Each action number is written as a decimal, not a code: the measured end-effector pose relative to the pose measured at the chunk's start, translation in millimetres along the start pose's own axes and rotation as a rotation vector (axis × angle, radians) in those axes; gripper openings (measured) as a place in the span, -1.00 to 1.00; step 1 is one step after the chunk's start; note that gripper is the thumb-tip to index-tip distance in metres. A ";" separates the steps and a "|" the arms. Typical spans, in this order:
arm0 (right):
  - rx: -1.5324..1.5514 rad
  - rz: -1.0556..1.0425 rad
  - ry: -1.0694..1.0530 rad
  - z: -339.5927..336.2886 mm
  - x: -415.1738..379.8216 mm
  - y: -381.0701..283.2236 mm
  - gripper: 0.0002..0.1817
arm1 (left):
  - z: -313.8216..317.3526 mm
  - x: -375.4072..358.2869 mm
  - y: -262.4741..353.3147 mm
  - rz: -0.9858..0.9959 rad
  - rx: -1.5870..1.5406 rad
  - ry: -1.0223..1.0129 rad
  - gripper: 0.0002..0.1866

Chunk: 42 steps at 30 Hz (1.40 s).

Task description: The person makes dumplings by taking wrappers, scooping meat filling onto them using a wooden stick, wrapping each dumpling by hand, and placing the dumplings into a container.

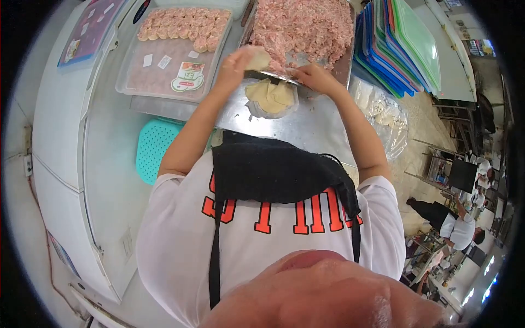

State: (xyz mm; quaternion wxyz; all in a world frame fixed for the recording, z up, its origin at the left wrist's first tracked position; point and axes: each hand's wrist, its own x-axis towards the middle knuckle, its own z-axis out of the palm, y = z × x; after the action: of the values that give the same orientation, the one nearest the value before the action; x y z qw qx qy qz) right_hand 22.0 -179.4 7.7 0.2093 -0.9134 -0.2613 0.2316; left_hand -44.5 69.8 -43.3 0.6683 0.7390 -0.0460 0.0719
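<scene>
My left hand point(236, 66) is closed on a round, pale dumpling wrapper point(259, 60), held up at the near left corner of the meat tray. Just below, a stack of wrappers point(270, 96) lies in a crumpled plastic bag on the metal table. My right hand point(317, 78) is at the near rim of the metal tray point(343, 69), its fingers curled together beside the raw minced meat point(303, 27). What those fingers grip, if anything, is too small to make out.
A plastic container point(127, 82) with rows of filled dumplings point(183, 24) stands left. Stacked coloured lids point(396, 46) and a plastic-wrapped bundle point(383, 117) are right. A turquoise perforated basket point(156, 150) sits near my left arm. Another person point(462, 229) works far right.
</scene>
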 end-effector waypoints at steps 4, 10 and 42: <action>-0.002 -0.117 0.146 -30.0 -34.2 23.9 -0.59 | -3.0 12.8 12.7 -0.115 -0.442 0.312 -0.63; -0.710 0.189 -0.005 -52.7 -63.6 25.9 -0.68 | -9.5 21.4 28.7 -0.323 -0.817 -0.148 -0.54; -0.336 -0.066 0.425 -27.8 -83.4 -32.1 -0.71 | 58.7 54.6 40.6 -0.505 -1.319 0.247 -0.28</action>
State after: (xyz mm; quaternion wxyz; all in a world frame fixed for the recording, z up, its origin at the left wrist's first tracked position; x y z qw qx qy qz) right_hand -38.5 -209.6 72.4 0.1124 -0.9544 -0.2758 -0.0187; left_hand 5.3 8.8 0.0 0.9723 0.1558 0.1686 -0.0446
